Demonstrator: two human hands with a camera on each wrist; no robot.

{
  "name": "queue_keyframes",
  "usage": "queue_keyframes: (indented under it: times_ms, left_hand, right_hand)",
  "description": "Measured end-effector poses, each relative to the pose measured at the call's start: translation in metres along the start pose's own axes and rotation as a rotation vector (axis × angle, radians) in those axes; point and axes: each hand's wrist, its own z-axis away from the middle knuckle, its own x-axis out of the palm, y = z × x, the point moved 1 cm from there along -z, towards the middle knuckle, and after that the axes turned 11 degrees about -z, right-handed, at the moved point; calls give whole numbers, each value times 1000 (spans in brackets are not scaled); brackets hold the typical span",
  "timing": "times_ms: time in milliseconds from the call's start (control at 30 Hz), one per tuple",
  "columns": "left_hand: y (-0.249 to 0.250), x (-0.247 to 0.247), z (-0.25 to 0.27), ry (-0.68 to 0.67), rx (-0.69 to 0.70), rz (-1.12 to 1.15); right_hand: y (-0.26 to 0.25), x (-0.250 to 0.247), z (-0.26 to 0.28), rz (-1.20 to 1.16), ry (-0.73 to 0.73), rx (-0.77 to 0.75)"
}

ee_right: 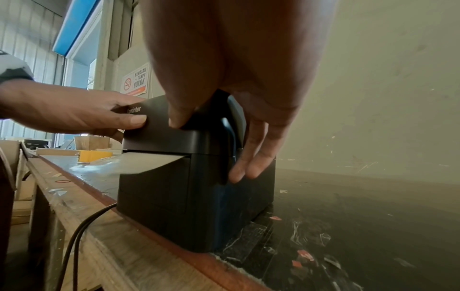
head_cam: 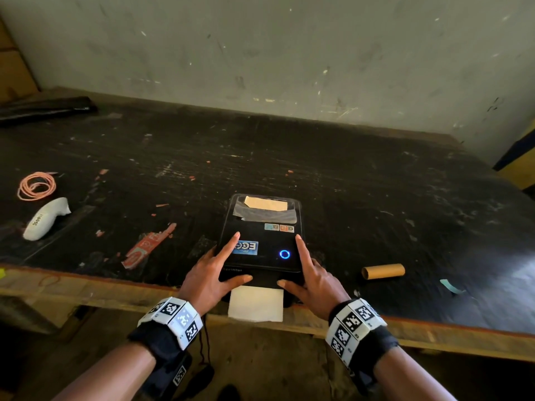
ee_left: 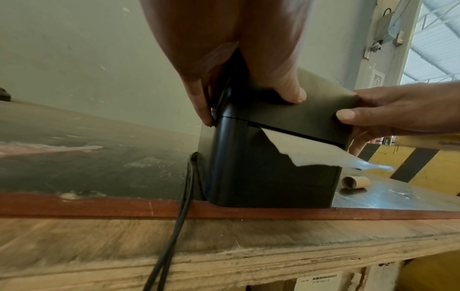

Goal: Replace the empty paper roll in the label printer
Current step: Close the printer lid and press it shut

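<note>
Working at black table (head_cam: 376, 183), person presses both hands on label printer (head_cam: 260, 263) lid.
Printer sits at table's 6 o'clock edge, lid down, blue ring (head_cam: 285, 254) lit. On lid's front corners lie left hand (head_cam: 208, 280) and right hand (head_cam: 314, 282), fingers straight, thumbs on front lip, clasping nothing. White paper (head_cam: 256, 303) pokes from front slot. Empty cardboard core (head_cam: 382, 271) lies at printer's 3 o'clock.

The left hand (head_cam: 207, 280) and right hand (head_cam: 314, 282) pressed the label printer (head_cam: 260, 247) on both flanks of its lid. Right of the grip lay a cardboard core (head_cam: 382, 271). Nearer the person, paper (head_cam: 256, 303) overhung the table (head_cam: 318, 169) edge, and beyond the grip the top ran free to the wall (head_cam: 260, 53).
</note>
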Motion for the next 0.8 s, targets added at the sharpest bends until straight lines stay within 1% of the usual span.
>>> queue_keyframes:
  times_ms: [333, 800]
  left_hand:
    - [-2, 0, -1, 5, 3, -13]
    - [-5, 1, -2, -2, 16, -15]
  right_hand:
    - [1, -2, 0, -9, -13, -13]
    - [4, 1, 0, -48, 9, -35]
